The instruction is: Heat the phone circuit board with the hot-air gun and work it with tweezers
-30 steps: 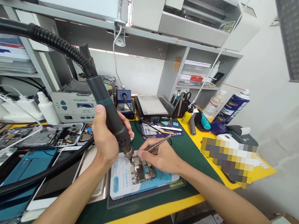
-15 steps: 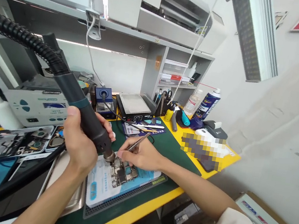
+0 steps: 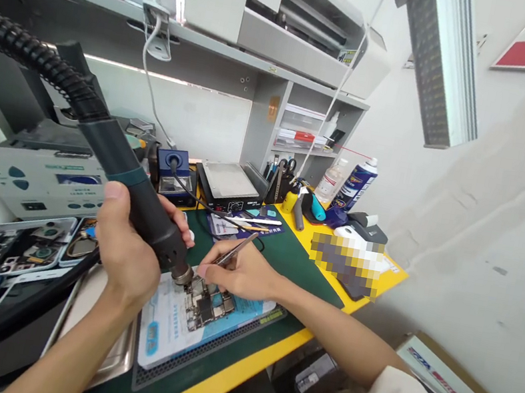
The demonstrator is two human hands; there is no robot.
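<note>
My left hand [image 3: 135, 242] is wrapped round a black hot air gun [image 3: 150, 214], its metal nozzle tilted down close to the upper left corner of a phone circuit board [image 3: 207, 305]. In my right hand [image 3: 244, 268] is a pair of tweezers [image 3: 236, 249], held like a pen; the tips are hidden behind my fingers near the nozzle. The board lies on a blue and white printed card [image 3: 161, 334], which rests on a dark perforated pad [image 3: 149, 380].
A hot air station [image 3: 41, 181], a soldering iron stand [image 3: 175, 174] and a flat heating plate [image 3: 231, 184] stand along the back. Phone parts [image 3: 45, 246] crowd the left side. A spray can [image 3: 356, 182] and a clear bottle [image 3: 330, 180] stand at the right.
The whole view has shifted slightly, so things appear a little further left. Both hands keep their grips, and the nozzle stays by the same corner of the board.
</note>
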